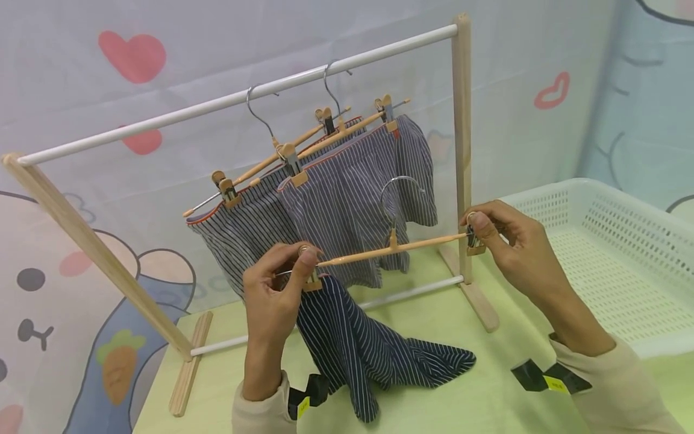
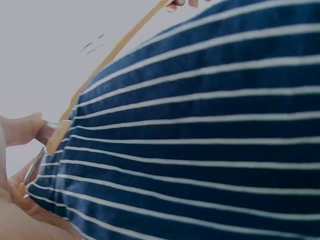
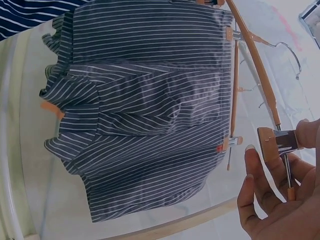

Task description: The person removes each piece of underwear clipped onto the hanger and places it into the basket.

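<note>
A clip hanger (image 1: 423,244) with a metal hook spans the gap between both hands, in front of the rack. My left hand (image 1: 274,301) pinches its left clip (image 1: 311,283), which sits on the waistband of navy striped shorts (image 1: 347,331). From there the shorts droop to the table, their far end bunched to the right. My right hand (image 1: 517,250) pinches the right clip (image 1: 476,244); no cloth is in that clip, as the right wrist view also shows. The shorts (image 2: 190,120) fill most of the left wrist view.
Two striped shorts, one pair in front (image 1: 347,205), hang by clip hangers from the white rail (image 1: 179,114) of a wooden rack (image 1: 463,144). A white perforated basket (image 1: 575,187) stands right of the rack on the pale green table (image 1: 434,416). Printed cloth (image 1: 217,36) forms the backdrop.
</note>
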Available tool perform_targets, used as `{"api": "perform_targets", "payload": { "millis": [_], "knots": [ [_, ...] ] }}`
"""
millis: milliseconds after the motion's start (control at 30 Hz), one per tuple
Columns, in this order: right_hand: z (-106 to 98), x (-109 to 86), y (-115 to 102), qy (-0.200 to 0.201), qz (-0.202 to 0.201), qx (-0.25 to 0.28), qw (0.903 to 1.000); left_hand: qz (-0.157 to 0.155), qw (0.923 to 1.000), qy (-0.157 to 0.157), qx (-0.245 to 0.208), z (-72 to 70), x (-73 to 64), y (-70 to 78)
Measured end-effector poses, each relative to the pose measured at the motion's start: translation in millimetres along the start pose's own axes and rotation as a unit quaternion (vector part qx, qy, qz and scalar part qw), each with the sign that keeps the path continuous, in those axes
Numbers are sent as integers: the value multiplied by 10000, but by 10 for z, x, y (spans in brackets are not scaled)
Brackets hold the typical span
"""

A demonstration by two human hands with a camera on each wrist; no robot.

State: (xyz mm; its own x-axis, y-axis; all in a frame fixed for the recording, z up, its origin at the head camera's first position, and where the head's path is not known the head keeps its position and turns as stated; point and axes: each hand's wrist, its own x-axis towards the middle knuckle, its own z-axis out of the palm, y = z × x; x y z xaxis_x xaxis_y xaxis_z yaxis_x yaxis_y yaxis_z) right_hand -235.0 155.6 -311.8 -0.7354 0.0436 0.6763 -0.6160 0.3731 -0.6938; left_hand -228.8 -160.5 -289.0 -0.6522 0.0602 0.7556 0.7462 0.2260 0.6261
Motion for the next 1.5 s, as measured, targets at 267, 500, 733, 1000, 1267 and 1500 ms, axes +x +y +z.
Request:
{"api": "perform_targets", "payload": {
  "millis": [267, 500, 733, 1000, 1267, 1500],
  "knots": [
    [-19, -4, -10, 82, 46, -11, 10000, 439, 9985, 79, -331, 28, 16, -27],
    [-23, -8, -24, 78, 74, 37, 9999, 481, 9975, 74, -517, 32, 20, -9],
    [-20, -7, -38, 77, 33, 37, 10000, 556, 9962, 10, -671, 10, 7, -15],
    [-16, 1, -51, 58, -10, 112, 9999, 640, 9953, 86, -722, 4, 4, -6],
    [-12, -12, -54, 109, 18, 115, 9999, 581, 9950, 159, -799, 17, -7, -10],
    [-12, -14, -52, 118, 10, 115, 9999, 580, 9943, 216, -871, 25, 1, -4]
  ]
}}
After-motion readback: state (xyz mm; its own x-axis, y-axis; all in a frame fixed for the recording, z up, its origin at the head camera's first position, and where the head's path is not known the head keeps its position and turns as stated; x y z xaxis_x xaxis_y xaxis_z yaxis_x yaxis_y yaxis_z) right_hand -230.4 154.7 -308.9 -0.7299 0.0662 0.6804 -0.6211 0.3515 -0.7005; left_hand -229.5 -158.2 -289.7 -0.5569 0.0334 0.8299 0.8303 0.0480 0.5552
